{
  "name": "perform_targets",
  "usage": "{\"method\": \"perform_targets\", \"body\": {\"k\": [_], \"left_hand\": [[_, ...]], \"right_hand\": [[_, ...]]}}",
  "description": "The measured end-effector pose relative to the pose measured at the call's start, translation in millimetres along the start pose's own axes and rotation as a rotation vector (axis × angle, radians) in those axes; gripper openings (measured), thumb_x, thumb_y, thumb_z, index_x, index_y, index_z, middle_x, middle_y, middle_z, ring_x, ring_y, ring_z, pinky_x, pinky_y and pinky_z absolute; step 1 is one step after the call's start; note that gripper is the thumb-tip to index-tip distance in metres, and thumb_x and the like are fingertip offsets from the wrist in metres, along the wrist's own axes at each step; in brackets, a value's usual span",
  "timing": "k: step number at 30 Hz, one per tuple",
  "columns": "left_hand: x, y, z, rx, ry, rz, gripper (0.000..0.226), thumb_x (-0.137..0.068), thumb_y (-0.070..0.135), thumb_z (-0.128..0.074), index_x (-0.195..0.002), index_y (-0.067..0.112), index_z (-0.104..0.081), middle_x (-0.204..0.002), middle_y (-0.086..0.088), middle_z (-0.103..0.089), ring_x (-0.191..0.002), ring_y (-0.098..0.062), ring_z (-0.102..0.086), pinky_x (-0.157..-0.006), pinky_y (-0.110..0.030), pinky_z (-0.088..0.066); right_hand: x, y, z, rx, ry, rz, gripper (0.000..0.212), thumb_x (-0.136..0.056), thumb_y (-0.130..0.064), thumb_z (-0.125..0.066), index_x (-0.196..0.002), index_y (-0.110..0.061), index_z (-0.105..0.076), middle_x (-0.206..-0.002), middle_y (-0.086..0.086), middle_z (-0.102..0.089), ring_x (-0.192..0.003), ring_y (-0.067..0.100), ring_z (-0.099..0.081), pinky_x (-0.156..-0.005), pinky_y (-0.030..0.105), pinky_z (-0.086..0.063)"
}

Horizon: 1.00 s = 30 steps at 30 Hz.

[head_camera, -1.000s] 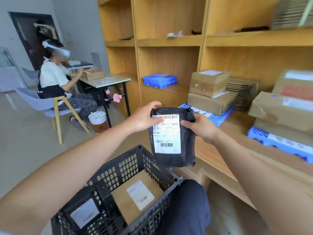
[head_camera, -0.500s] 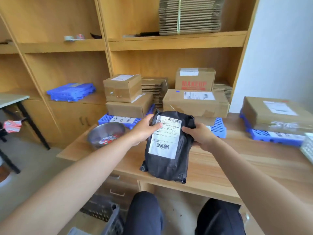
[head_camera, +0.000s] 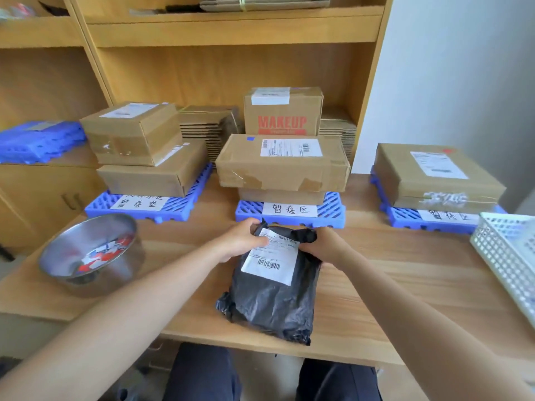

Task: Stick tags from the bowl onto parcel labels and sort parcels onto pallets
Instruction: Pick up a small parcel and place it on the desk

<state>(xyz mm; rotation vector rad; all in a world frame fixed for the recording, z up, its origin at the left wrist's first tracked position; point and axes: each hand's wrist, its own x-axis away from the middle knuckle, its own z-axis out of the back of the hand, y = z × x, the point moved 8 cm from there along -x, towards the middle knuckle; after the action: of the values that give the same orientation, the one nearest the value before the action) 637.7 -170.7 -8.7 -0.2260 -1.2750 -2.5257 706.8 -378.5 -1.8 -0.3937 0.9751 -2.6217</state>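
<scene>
I get soft, even light, brightest on the wall [head_camera: 448, 68] at two o'clock; the bowl [head_camera: 113, 273] at nine shows dull glare; edges bow, detail slightly soft.

a white mesh basket [head_camera: 509, 256] sits at the desk's [head_camera: 405, 285] right edge; flattened cardboard stacks [head_camera: 202, 125] lie in the wooden shelving [head_camera: 231, 30].

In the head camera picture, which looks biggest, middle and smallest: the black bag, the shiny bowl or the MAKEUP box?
1. the black bag
2. the shiny bowl
3. the MAKEUP box
The box sits farthest back, so it may really be bigger than it looks.
</scene>
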Motion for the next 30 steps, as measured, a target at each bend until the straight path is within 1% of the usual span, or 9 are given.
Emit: {"method": "perform_targets", "body": {"k": [2, 4, 7, 8, 13, 19, 21, 27, 30], "left_hand": [[-6, -2, -3, -0.066, -0.055, 0.039, 0.054, -0.078, 0.034, -0.074, -0.126, 0.024, -0.052, -0.117, 0.001, -0.065, -0.109, -0.018, -0.062, -0.1, -0.037, -0.049], [-8, -4, -6, -0.058, -0.144, 0.112, 0.057, -0.076, 0.034, -0.076, -0.125, 0.027, -0.05, -0.123, 0.004, -0.062, -0.112, -0.016, -0.061, -0.097, -0.041, -0.052], [0, -3, -6, 0.001, -0.231, 0.167, 0.048, -0.089, 0.021, -0.073, -0.128, 0.026, -0.045, -0.122, 0.005, -0.062, -0.103, -0.012, -0.065, -0.065, -0.03, -0.054], [2, -3, -3, 0.003, -0.228, 0.16, 0.047, -0.091, 0.019, -0.072, -0.13, 0.025, -0.046, -0.121, 0.003, -0.064, -0.1, -0.012, -0.068, -0.061, -0.029, -0.056], [5, -10, 10, 0.042, -0.153, 0.107, 0.056, -0.09, 0.026, -0.071, -0.138, 0.025, -0.043, -0.116, -0.002, -0.068, -0.086, -0.02, -0.071, -0.077, -0.044, -0.063], [26, -4, 35, -0.029, -0.028, 0.003, 0.062, -0.094, 0.041, -0.065, -0.148, 0.026, -0.039, -0.115, 0.001, -0.058, -0.097, -0.017, -0.066, -0.083, -0.036, -0.059], [34, -3, 46, -0.029, 0.012, -0.029, 0.057, -0.096, 0.039, -0.062, -0.146, 0.025, -0.041, -0.113, 0.002, -0.06, -0.096, -0.016, -0.067, -0.084, -0.037, -0.058], [50, -1, 65, -0.046, 0.123, -0.096, 0.048, -0.093, 0.044, -0.063, -0.137, 0.029, -0.05, -0.109, 0.005, -0.066, -0.099, -0.018, -0.068, -0.084, -0.038, -0.057], [59, 8, 68, -0.099, 0.177, -0.144, 0.046, -0.095, 0.045, -0.059, -0.138, 0.031, -0.05, -0.109, 0.012, -0.065, -0.097, -0.007, -0.062, -0.076, -0.026, -0.048]], "right_hand": [[-4, 7, 2, 0.031, -0.002, 0.006, 0.028, -0.087, -0.022, -0.071, -0.111, -0.013, -0.061, -0.1, 0.003, -0.06, -0.092, 0.022, -0.054, -0.062, 0.025, -0.039], [-7, 12, 3, 0.049, 0.01, 0.008, 0.025, -0.088, -0.023, -0.072, -0.108, -0.014, -0.061, -0.097, 0.001, -0.057, -0.092, 0.022, -0.053, -0.07, 0.027, -0.038], [-9, 12, 1, 0.063, 0.023, 0.021, 0.033, -0.088, -0.024, -0.072, -0.116, -0.01, -0.062, -0.101, 0.001, -0.059, -0.103, 0.026, -0.058, -0.076, 0.027, -0.039], [-9, 13, -1, 0.058, 0.025, 0.021, 0.038, -0.088, -0.025, -0.073, -0.121, -0.01, -0.061, -0.106, 0.003, -0.06, -0.106, 0.026, -0.058, -0.078, 0.028, -0.04], [-7, 8, 4, 0.063, 0.072, 0.008, 0.047, -0.089, -0.033, -0.071, -0.132, -0.016, -0.057, -0.117, 0.007, -0.064, -0.112, 0.026, -0.056, -0.082, 0.029, -0.042], [1, -5, 11, 0.066, 0.13, -0.006, 0.042, -0.092, -0.036, -0.066, -0.131, -0.024, -0.059, -0.115, 0.0, -0.062, -0.095, 0.018, -0.054, -0.078, 0.025, -0.039], [5, -16, 11, 0.065, 0.138, 0.017, 0.041, -0.094, -0.035, -0.064, -0.132, -0.023, -0.058, -0.113, -0.001, -0.062, -0.097, 0.017, -0.054, -0.079, 0.025, -0.038], [16, -30, 21, 0.052, 0.184, 0.039, 0.042, -0.094, -0.035, -0.063, -0.134, -0.024, -0.058, -0.128, 0.0, -0.065, -0.113, 0.018, -0.06, -0.087, 0.025, -0.041], [25, -26, 32, 0.017, 0.201, 0.039, 0.04, -0.094, -0.036, -0.064, -0.133, -0.027, -0.059, -0.132, -0.001, -0.061, -0.113, 0.018, -0.057, -0.085, 0.026, -0.043]]}}
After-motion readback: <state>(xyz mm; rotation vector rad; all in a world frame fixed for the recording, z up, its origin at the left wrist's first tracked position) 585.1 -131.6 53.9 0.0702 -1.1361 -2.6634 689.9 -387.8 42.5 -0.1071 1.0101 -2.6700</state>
